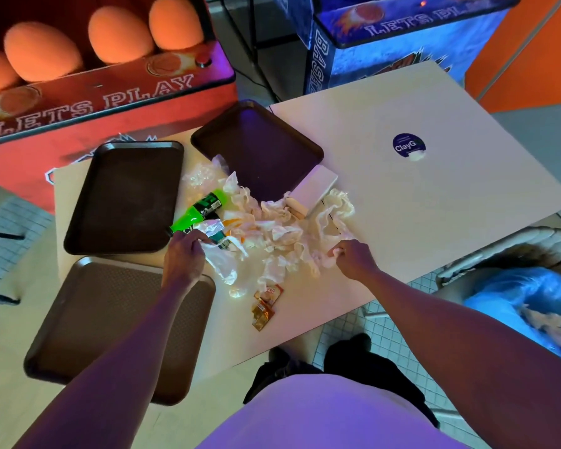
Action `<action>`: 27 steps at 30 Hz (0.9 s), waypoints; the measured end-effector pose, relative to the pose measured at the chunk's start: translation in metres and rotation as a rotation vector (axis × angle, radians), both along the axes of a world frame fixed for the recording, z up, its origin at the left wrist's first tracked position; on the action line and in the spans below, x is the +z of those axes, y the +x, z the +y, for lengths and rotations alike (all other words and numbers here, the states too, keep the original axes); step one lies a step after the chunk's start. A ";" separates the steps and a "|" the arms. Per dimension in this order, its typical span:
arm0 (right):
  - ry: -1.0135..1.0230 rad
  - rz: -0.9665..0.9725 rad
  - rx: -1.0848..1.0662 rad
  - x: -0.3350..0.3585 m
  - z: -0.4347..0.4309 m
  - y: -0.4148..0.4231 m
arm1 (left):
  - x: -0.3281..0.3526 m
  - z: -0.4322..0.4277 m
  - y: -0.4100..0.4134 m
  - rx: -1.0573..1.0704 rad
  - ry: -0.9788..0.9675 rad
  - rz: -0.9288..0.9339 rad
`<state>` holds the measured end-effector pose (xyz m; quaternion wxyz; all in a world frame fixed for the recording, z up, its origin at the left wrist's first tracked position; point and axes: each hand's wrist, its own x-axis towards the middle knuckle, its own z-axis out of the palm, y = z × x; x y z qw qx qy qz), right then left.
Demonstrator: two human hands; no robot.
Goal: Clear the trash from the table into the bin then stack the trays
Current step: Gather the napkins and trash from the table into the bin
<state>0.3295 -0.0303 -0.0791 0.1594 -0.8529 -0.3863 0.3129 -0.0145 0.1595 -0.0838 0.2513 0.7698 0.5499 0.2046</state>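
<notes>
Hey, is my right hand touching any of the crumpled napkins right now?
Touching. The head view shows the right hand pinching a crumpled napkin with its fingers at the pile's near edge.

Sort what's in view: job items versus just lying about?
Job: near tray, left tray, far tray, crumpled napkins, green bottle, plastic wrapper, sauce packets, white box, blue-lined bin.
Lying about: red arcade cabinet, blue arcade cabinet, orange balls, round sticker.

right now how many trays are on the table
3. The far tray sits beyond the trash pile, the middle tray left of the green bottle, the near tray closest, at front left. None looks stacked; hidden ones seem unlikely.
</notes>
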 end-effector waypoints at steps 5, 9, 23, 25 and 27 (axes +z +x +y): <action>-0.064 0.075 -0.118 0.003 0.003 0.000 | 0.007 0.001 0.011 0.060 -0.179 0.066; -0.054 0.093 -0.114 0.005 -0.001 -0.002 | -0.004 0.001 0.011 0.030 -0.179 0.113; 0.037 0.007 -0.047 -0.011 -0.018 0.002 | -0.008 -0.021 0.009 -0.176 -0.168 0.174; 0.026 -0.008 -0.026 -0.012 -0.020 -0.001 | -0.011 -0.027 0.009 -0.185 -0.172 0.183; 0.038 -0.010 0.007 -0.014 -0.019 -0.007 | -0.017 -0.032 0.006 -0.171 -0.190 0.186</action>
